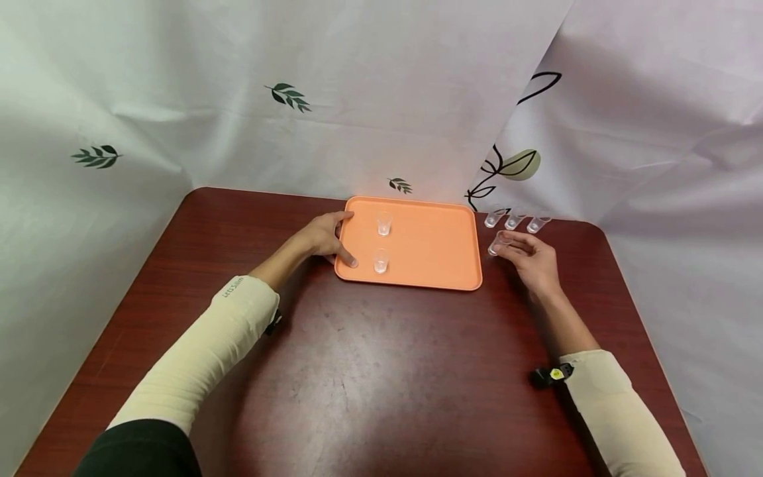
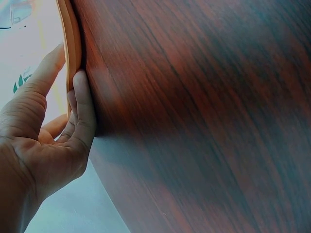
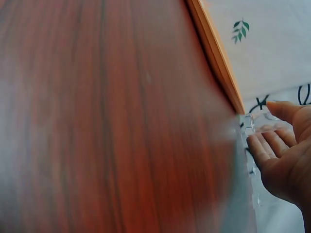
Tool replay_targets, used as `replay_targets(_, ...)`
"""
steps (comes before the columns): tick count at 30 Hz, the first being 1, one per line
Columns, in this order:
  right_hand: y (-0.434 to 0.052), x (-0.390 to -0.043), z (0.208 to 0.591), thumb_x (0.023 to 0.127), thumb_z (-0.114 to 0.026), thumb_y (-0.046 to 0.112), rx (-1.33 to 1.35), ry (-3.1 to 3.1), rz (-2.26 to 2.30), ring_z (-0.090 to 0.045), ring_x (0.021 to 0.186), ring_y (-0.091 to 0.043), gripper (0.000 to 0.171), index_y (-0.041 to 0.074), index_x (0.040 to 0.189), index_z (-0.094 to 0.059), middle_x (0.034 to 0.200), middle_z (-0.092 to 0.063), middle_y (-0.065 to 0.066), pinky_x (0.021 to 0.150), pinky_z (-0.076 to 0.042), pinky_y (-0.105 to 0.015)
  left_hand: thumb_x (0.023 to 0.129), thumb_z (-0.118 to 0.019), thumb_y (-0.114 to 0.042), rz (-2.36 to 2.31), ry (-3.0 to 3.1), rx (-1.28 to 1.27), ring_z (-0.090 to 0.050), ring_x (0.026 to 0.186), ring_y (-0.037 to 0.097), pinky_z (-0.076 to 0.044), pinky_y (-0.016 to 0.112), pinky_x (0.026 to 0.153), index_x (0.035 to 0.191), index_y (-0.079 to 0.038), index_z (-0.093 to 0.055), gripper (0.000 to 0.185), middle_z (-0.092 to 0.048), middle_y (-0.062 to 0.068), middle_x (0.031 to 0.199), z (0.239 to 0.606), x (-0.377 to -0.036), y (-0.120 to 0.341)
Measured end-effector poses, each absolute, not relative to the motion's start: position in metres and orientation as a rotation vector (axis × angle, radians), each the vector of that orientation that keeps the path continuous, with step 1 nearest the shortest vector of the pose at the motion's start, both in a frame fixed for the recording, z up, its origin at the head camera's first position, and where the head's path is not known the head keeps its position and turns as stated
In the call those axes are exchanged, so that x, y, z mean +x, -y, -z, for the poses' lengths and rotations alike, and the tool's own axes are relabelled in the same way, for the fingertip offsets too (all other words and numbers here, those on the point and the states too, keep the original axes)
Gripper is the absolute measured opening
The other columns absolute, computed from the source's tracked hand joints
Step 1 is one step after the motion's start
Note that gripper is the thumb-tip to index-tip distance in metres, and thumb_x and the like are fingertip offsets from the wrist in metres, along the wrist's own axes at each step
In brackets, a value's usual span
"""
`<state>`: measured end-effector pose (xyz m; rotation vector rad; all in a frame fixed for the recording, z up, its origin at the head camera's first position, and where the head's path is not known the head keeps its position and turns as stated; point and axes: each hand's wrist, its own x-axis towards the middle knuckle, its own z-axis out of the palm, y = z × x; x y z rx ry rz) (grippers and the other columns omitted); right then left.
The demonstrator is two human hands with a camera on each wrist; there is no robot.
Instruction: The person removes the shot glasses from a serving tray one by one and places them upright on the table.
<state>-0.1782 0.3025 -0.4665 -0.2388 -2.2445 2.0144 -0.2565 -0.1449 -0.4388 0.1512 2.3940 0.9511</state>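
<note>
A small clear cup [image 1: 498,243] lies tipped on the table [image 1: 381,371], just right of the orange tray [image 1: 435,258], pinched in the right hand [image 1: 532,260]. The left hand [image 1: 326,236], thumb and fingers clasping the tray's left rim, steadies it; two cups [image 1: 383,242] already stand inside.

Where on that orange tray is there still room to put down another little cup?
The tray's right half is bare, from the two cups across to its right rim. The left edge is crowded: left hand grips it beside both cups. Off-tray, right hand holds a cup near three more.
</note>
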Motion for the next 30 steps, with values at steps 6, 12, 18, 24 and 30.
replay_targets(6,-0.320,-0.180,0.468,0.097,-0.087,0.001,-0.340,2.237,-1.963,-0.077,0.095,0.008,0.046,-0.006,0.140,-0.074,0.098,-0.082,0.023,0.083,-0.062,-0.007,0.081,-0.104,-0.015,-0.948,-2.392,0.150,-0.071,0.071,0.018,-0.067,0.030,0.068,0.182,-0.020,-0.025,0.128,-0.038,0.024,0.176,0.440,-0.257,0.146)
replay_targets(12,-0.335,-0.182,0.466,0.095,-0.087,-0.002,-0.398,2.172,-1.998,-0.077,0.095,0.008,0.045,-0.004,0.139,-0.075,0.097,-0.083,0.022,0.083,-0.062,-0.007,0.081,-0.105,-0.015,-0.952,-2.393,0.157,-0.071,0.070,0.017,-0.067,0.030,0.068,0.182,-0.019,-0.024,0.130,-0.038,0.024,0.176,0.440,-0.257,0.146)
replay_targets(18,-0.350,-0.184,0.465,0.094,-0.087,-0.004,-0.466,2.129,-2.030,-0.076,0.091,0.008,0.043,0.000,0.136,-0.077,0.094,-0.083,0.021,0.081,-0.061,-0.006,0.080,-0.105,-0.015,-0.951,-2.396,0.155,-0.071,0.069,0.018,-0.067,0.030,0.067,0.182,-0.019,-0.024,0.130,-0.038,0.024,0.176,0.439,-0.257,0.145)
replay_targets(24,-0.361,-0.187,0.464,0.093,-0.087,-0.008,-0.545,2.063,-2.058,-0.076,0.087,0.007,0.040,0.004,0.131,-0.080,0.092,-0.082,0.018,0.078,-0.062,-0.008,0.080,-0.105,-0.013,-0.959,-2.389,0.148,-0.071,0.067,0.019,-0.067,0.031,0.066,0.182,-0.019,-0.025,0.130,-0.036,0.025,0.176,0.440,-0.257,0.144)
replay_targets(30,-0.369,-0.191,0.465,0.091,-0.088,-0.010,-0.586,1.999,-2.067,-0.076,0.083,0.006,0.035,0.008,0.121,-0.082,0.089,-0.083,0.017,0.075,-0.062,-0.008,0.080,-0.105,-0.012,-0.979,-2.387,0.153,-0.072,0.067,0.018,-0.068,0.031,0.066,0.182,-0.018,-0.025,0.129,-0.040,0.027,0.173,0.440,-0.256,0.145)
